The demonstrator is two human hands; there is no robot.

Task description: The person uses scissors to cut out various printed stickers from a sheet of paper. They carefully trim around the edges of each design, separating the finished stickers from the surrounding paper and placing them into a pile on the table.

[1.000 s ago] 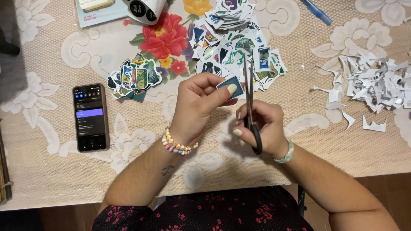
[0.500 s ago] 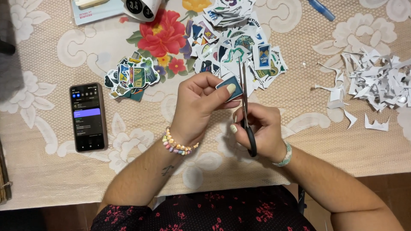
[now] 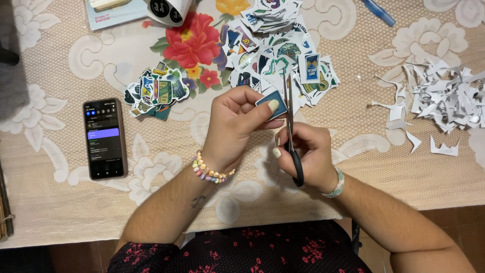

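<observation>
My left hand (image 3: 237,126) pinches a small dark blue sticker cut-out (image 3: 269,102) between thumb and fingers. My right hand (image 3: 308,154) grips black-handled scissors (image 3: 291,126), whose blades point away from me and lie against the sticker's right edge. Both hands hover over the lace tablecloth (image 3: 76,65) at the table's middle. Just beyond them lies a big spread of uncut stickers (image 3: 275,50). A smaller pile of trimmed stickers (image 3: 156,91) sits to the left.
A black phone (image 3: 104,138) with a lit screen lies at the left. White paper scraps (image 3: 444,98) are heaped at the right. A blue pen (image 3: 379,11) lies at the top right. A white roll (image 3: 169,9) and a pale blue card (image 3: 108,11) rest at the top. The table's near edge (image 3: 419,206) runs below my arms.
The hands hold almost the same pose; the scissors' blades have closed a little along the sticker's edge. The view has shifted slightly.
</observation>
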